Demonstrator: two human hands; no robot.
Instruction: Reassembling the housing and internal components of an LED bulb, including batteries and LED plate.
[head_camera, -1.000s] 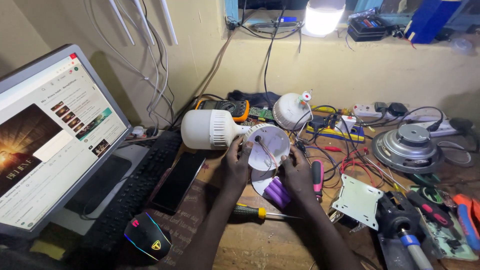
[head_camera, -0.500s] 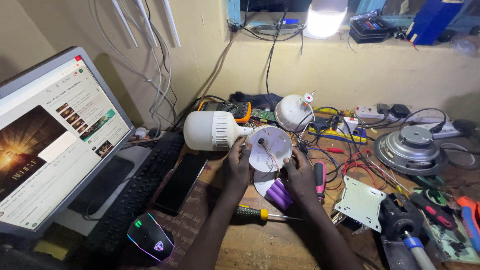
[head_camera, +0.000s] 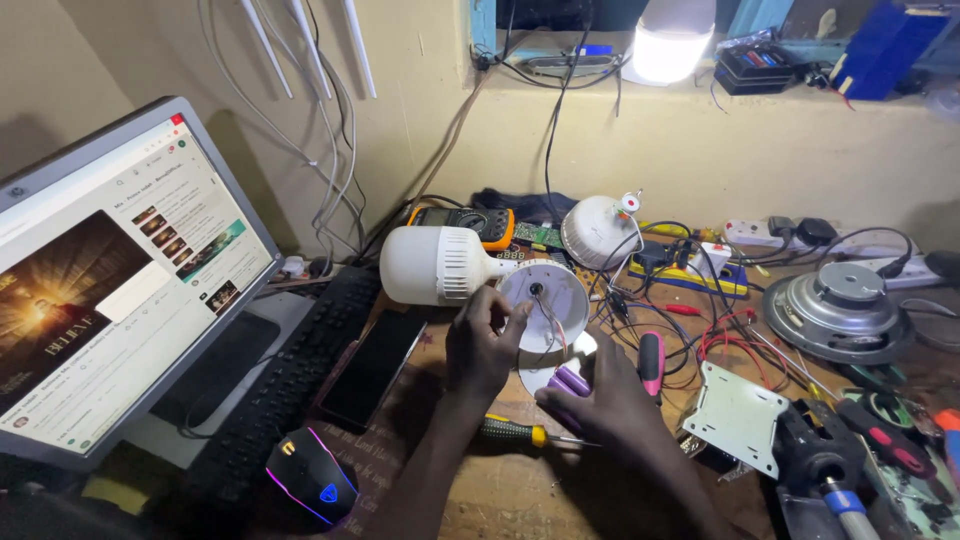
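Note:
My left hand (head_camera: 484, 340) grips the edge of a round white disc (head_camera: 548, 300) with thin wires at its centre, holding it tilted up toward me. My right hand (head_camera: 602, 398) lies lower, fingers curled on the bulb's lower part with purple cells (head_camera: 571, 381) in it. A large white bulb housing (head_camera: 437, 264) lies on its side just left of the disc. A yellow-handled screwdriver (head_camera: 520, 431) rests on the wooden bench between my forearms.
A monitor (head_camera: 110, 270), black keyboard (head_camera: 270, 385), lit mouse (head_camera: 310, 476) and dark phone (head_camera: 373, 367) fill the left. A multimeter (head_camera: 466, 222), white dome (head_camera: 600, 230), speaker (head_camera: 838, 310), metal bracket (head_camera: 737, 414), tangled wires and tools crowd the right. A lit lamp (head_camera: 671, 42) stands on the ledge.
My right hand has dropped from the disc down to the part with the purple cells. The left hand keeps hold of the disc, now tilted more upright.

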